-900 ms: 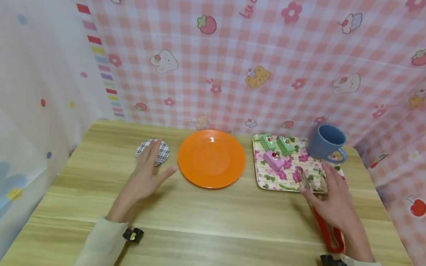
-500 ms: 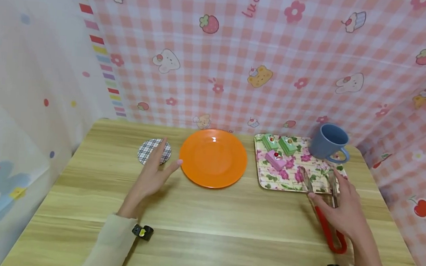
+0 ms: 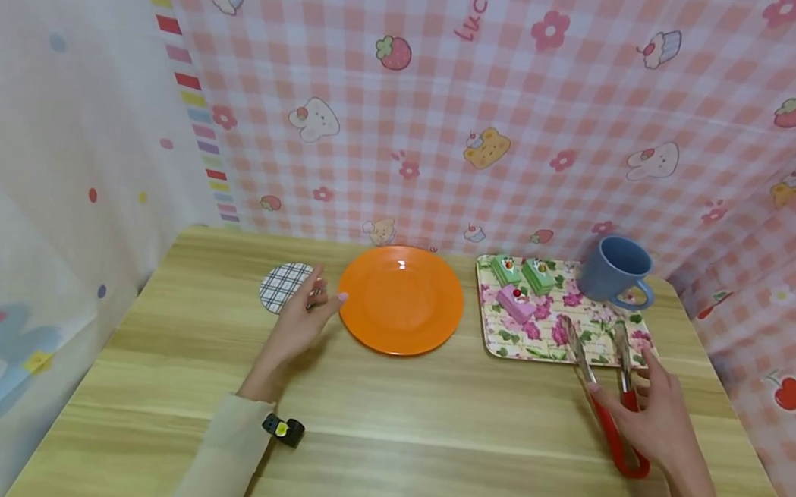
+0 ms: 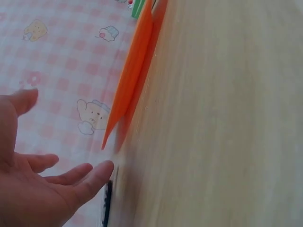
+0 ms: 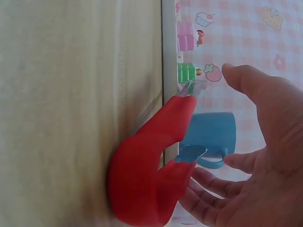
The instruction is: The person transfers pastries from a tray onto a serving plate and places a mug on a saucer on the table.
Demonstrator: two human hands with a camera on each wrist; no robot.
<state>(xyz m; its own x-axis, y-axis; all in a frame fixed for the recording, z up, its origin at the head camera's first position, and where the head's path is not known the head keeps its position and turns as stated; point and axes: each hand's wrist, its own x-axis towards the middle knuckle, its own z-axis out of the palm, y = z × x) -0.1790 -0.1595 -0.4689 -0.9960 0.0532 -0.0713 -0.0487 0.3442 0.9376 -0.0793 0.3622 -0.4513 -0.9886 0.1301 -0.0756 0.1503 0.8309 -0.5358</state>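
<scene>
A pair of metal tongs (image 3: 609,435) with a red handle lies with its two tips over the front rim of a floral tray (image 3: 518,345). Around the handle my right hand (image 3: 664,421) hovers with thumb and fingers spread apart. In the right wrist view the thumb is away from the red handle (image 5: 135,175); whether the lower fingers touch it I cannot tell. My left hand (image 3: 300,324), fingers loosely bent and holding nothing, is over the table between a round checked coaster (image 3: 281,287) and an orange plate (image 3: 401,302). Its fingertips hide part of the coaster.
On the tray's left part sit two green toy cake pieces (image 3: 539,278) and a pink one (image 3: 516,304). A blue mug (image 3: 610,274) stands at the tray's back right corner, its handle pointing right. Behind the wooden table (image 3: 386,445) hangs a pink checked cloth (image 3: 434,106).
My right hand has drawn back and a little right, uncovering the tongs' metal arms. My left hand has shifted slightly right, its fingers now more bent. The tongs, tray and plate have stayed put.
</scene>
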